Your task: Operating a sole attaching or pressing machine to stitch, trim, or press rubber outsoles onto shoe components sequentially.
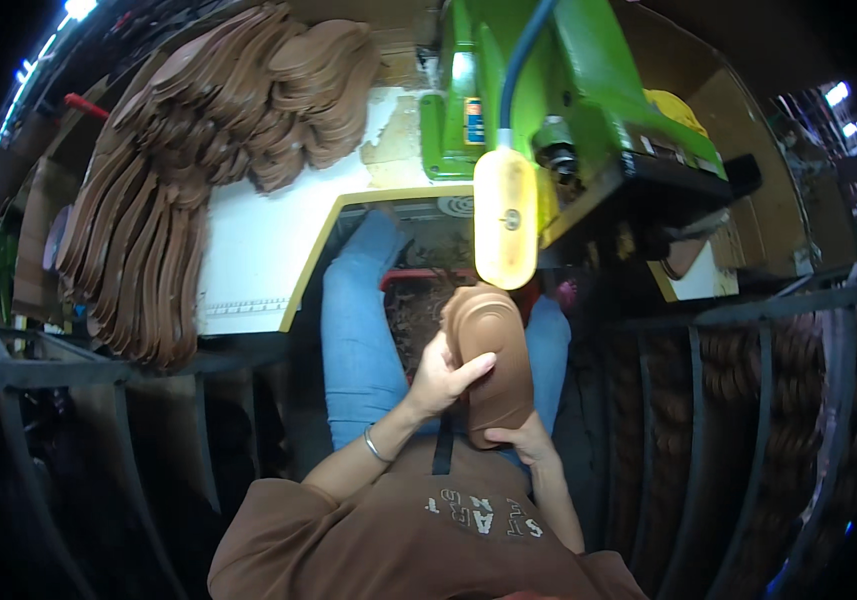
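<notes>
A stack of brown shoe soles [498,375] is held upright in front of my chest, above my lap. My left hand [443,378] is closed round its left side, the thumb lying across the face of the front sole. Lower down, my right hand [523,440] grips the heel end from the right, its thumb on the face; its other fingers are hidden behind the soles. Just above the top of the stack hangs a yellow lamp [505,220] on a blue cable.
Piles of brown soles [218,110] cover the left of the white table [253,260]. A green machine [588,60] with a black arm stands beyond the lamp. Dark metal racks [728,400] flank me. Brown scraps lie in a red-rimmed container [428,273] between my knees.
</notes>
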Action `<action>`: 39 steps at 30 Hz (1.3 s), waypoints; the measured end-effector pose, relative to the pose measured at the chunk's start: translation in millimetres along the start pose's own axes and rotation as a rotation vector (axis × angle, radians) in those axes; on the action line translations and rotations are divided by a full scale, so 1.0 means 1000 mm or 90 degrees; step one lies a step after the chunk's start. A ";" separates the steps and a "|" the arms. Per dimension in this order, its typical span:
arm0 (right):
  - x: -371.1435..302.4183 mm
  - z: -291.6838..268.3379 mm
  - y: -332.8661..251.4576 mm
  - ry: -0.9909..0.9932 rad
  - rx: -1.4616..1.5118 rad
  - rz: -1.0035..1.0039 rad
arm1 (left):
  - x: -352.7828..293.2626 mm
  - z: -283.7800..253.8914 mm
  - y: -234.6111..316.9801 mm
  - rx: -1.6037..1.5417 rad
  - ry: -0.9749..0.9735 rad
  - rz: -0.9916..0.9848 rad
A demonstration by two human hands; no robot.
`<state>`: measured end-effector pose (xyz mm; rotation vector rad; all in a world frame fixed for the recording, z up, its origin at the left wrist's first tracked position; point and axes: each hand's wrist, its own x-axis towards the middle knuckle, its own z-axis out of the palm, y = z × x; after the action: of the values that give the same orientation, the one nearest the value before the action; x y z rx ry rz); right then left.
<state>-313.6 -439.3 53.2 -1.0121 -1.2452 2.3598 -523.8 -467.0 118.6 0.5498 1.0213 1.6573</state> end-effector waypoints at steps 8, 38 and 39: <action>0.020 0.047 0.007 -0.070 0.149 0.057 | 0.054 0.048 0.047 0.349 -0.075 -0.012; -0.010 -0.054 -0.104 0.395 0.146 -0.358 | 0.041 0.029 0.026 0.193 0.033 0.140; -0.004 -0.056 -0.114 0.394 0.144 -0.358 | 0.043 0.028 0.029 0.191 0.035 0.140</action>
<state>-279.5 -340.5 126.1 -1.0325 -0.8496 1.5478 -531.5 -419.2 151.8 0.8443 1.2987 1.7275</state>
